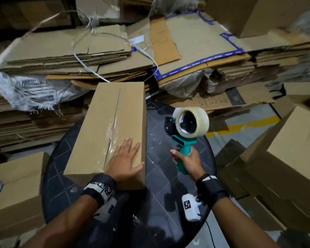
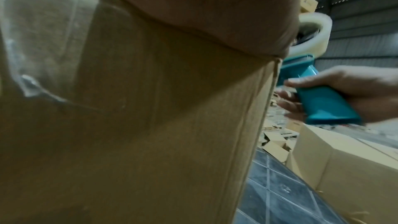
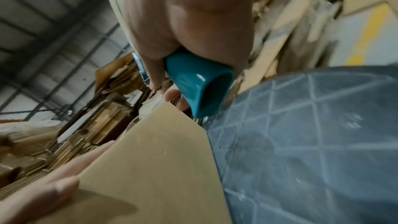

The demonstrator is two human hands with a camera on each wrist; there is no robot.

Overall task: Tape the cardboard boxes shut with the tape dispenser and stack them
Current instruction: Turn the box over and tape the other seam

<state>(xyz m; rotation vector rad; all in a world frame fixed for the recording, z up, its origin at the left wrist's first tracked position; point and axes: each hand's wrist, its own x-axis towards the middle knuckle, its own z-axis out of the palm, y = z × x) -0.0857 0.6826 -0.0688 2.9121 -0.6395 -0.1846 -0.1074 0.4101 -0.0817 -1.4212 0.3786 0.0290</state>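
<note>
Head cam shows a long cardboard box (image 1: 107, 129) lying on a round dark table (image 1: 168, 176), running from about 7 o'clock up toward 12. Clear tape (image 1: 113, 133) already runs down the centre seam, wrinkled in the middle and folded over the near end, so I'd call that seam pretty much sealed on top. Can't tell about the far end or the underside.

Left hand (image 1: 126, 162) lies flat on the near right part of the lid, fingers straight and spread, just pressing down. Left wrist cam only gets the palm against the cardboard, with the tape end on the near face.

Right hand (image 1: 188, 160) is at roughly 3 o'clock from the box, fingers wrapped around the teal handle of the tape dispenser (image 1: 184, 133). It's held up off the table, apart from the box, clear tape roll (image 1: 192, 122) on top.

Stacking looks like what's left for this one. More made-up boxes sit at 8 o'clock (image 1: 16, 190) and 4 o'clock (image 1: 283, 158); whether those are taped I can't say. Flattened cardboard (image 1: 70, 49) is piled all along 10 to 2 o'clock.
</note>
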